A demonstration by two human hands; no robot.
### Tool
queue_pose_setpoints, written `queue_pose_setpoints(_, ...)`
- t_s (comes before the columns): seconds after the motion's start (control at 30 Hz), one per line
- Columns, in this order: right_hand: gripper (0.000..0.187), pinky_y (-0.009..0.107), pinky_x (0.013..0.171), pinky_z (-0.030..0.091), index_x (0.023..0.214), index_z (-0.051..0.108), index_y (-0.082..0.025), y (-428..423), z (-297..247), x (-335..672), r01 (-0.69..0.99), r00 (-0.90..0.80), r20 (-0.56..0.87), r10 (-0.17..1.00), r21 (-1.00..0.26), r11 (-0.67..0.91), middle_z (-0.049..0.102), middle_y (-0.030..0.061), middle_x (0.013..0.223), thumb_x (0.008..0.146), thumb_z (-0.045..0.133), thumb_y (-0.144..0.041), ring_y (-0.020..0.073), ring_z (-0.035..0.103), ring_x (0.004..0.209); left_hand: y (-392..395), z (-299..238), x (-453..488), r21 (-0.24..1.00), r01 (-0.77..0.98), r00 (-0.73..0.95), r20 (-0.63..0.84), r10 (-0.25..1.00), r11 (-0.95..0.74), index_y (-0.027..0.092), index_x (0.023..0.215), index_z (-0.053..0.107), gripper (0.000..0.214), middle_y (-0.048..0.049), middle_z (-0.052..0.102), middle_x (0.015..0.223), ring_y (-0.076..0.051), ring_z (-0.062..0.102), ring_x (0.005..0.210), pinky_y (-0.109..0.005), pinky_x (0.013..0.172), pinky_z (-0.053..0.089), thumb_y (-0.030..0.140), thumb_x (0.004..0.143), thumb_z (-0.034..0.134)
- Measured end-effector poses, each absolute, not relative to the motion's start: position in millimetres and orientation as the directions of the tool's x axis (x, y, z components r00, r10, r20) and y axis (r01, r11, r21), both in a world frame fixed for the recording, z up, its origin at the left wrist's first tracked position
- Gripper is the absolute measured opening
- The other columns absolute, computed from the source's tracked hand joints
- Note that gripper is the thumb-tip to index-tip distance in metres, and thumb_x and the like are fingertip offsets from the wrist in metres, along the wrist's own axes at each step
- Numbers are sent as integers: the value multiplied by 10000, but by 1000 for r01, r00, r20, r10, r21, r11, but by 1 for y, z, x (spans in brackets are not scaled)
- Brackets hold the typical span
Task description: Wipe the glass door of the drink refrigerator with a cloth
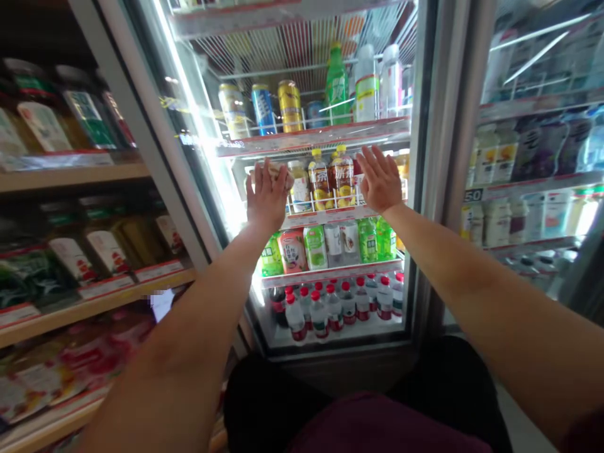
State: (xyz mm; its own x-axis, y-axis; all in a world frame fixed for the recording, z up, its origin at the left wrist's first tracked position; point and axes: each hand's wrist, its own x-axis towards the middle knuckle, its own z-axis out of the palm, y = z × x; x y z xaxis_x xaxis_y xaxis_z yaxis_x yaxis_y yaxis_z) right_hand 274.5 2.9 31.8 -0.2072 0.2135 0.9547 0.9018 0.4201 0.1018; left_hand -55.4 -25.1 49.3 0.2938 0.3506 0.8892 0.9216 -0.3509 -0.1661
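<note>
Both my arms stretch forward to a lit drinks fridge (422, 189). My left hand (267, 196) is raised with its fingers apart, in front of the left end of the middle shelf. It partly hides a pale container (282, 174) there; whether it touches it I cannot tell. My right hand (380, 180), also open with its fingers spread, is before the right part of the same shelf and covers some drinks. Between the hands stand brown bottles with yellow caps (321, 179) and a white-labelled bottle (299, 187). Nothing shows held in either hand.
Cans (289, 106) and a green bottle (336, 85) stand on the shelf above. Green and pink drinks (293, 251) fill the shelf below, with red-capped bottles (319, 314) at the bottom. Shelves of bottles (101, 245) flank me left; another fridge (528, 182) is right.
</note>
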Motion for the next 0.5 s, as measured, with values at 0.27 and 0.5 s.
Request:
queue_pose_setpoints(0.27,714,637,1385,250,1738,422,-224,6,31,275,897,-210,954,213,101,431,440,53,1782,1026,369,-223,342,306,1697,-31,53,-44,-192,919,326,861,390,-343,215,1717,477,627,-156,224,1831,-413,147,1700,-699,1369,96,208,1094,553)
queue_pose_setpoints(0.5,709,622,1386,259,1714,463,-213,7,31,275,903,-210,956,203,111,414,447,45,1777,1009,390,-214,328,321,1693,-27,40,-35,-214,897,363,855,370,-387,234,1704,501,609,-131,240,1833,-406,142,1702,-693,1371,122,206,1098,550)
